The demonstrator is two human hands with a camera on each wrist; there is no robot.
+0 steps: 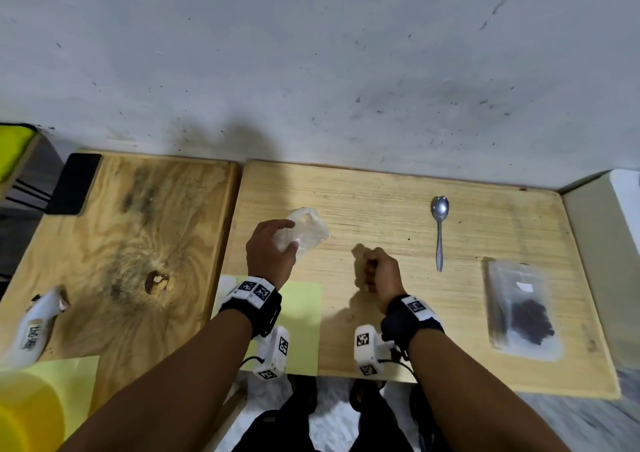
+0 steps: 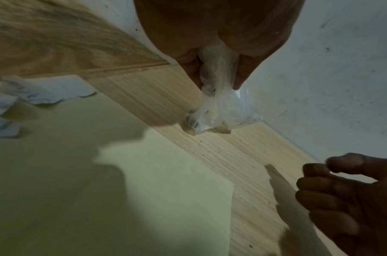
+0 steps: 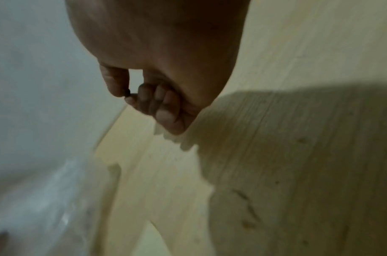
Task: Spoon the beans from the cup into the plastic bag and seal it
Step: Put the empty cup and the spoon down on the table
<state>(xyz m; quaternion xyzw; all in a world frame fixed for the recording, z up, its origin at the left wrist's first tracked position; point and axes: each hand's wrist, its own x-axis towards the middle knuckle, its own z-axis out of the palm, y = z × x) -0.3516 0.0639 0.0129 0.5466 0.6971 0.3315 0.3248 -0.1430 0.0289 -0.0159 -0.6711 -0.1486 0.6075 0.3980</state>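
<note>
My left hand (image 1: 277, 243) grips a crumpled clear plastic container (image 1: 308, 231) just above the light wooden table (image 1: 381, 202); in the left wrist view its fingers (image 2: 242, 72) pinch the thin plastic (image 2: 223, 110), which hangs down. My right hand (image 1: 371, 271) is curled in the table's middle, thumb and forefinger pinching a small dark bean (image 3: 128, 92). A metal spoon (image 1: 440, 230) lies to its right, untouched. A clear plastic bag (image 1: 523, 309) with dark beans (image 1: 530, 320) in its lower part lies flat at the right edge.
A second wooden board (image 1: 121, 243) on the left carries a black phone (image 1: 74, 183) and a white tube (image 1: 34, 327). Yellow paper (image 1: 304, 316) lies under my left wrist. A yellow container (image 1: 27, 413) sits bottom left. The grey wall (image 1: 311, 70) closes off the back.
</note>
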